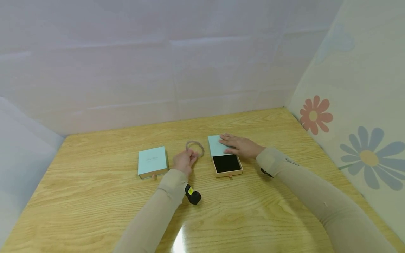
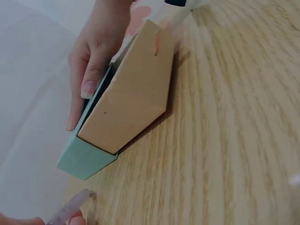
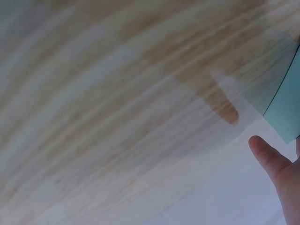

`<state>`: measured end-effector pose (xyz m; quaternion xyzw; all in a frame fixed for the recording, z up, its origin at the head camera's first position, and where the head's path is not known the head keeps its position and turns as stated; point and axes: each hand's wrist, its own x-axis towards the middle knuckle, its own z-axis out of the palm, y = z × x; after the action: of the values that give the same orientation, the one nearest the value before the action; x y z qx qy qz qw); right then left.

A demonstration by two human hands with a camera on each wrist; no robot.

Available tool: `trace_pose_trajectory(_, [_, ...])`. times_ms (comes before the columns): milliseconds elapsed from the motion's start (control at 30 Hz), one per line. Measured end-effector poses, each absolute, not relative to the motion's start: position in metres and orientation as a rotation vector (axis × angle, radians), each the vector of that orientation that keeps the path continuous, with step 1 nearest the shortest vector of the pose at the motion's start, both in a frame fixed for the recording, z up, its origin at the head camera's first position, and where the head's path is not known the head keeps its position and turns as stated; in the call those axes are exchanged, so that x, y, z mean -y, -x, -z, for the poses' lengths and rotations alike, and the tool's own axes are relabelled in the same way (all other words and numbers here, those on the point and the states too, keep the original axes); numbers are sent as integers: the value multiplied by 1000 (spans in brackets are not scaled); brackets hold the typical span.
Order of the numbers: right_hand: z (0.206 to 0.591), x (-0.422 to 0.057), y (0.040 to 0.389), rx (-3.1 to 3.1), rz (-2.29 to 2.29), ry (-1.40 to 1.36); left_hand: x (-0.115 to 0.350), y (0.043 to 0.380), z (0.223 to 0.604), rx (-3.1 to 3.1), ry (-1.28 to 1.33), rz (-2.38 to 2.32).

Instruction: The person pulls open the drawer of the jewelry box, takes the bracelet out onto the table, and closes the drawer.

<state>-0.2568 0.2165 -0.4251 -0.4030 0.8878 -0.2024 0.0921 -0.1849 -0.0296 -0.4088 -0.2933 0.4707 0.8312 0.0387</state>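
Observation:
A pale translucent purple bangle (image 1: 201,147) is pinched between the thumb and fingers of my left hand (image 1: 183,161), just over the table. To its right is a light-blue drawer box (image 1: 216,148), its peach drawer (image 1: 229,173) pulled out toward me and showing a black lining. My right hand (image 1: 242,146) rests on the top of this box with fingers spread and fairly straight. The left wrist view shows the drawer's side close up, and part of the bangle (image 2: 70,207) at the lower left. In the right wrist view only a corner of the box (image 3: 283,119) appears beside my fingers.
Left of my left hand lies a second light-blue box (image 1: 152,160), closed, with a small pull tab at its front. Both boxes stand on a wood-grain table (image 1: 95,200). Pale cloth (image 1: 126,77) hangs behind, and a flower-printed sheet (image 1: 341,112) borders the right side.

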Motion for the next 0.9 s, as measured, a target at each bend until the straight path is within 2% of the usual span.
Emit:
trace_pose_trajectory(467, [422,-217,255,-2636,590,1182,33,189,412,-1788,893,-2240])
trace_pose_trajectory(900, [425,-216,256,-2637,593,1176,36,187,409,-1905,803,-2151])
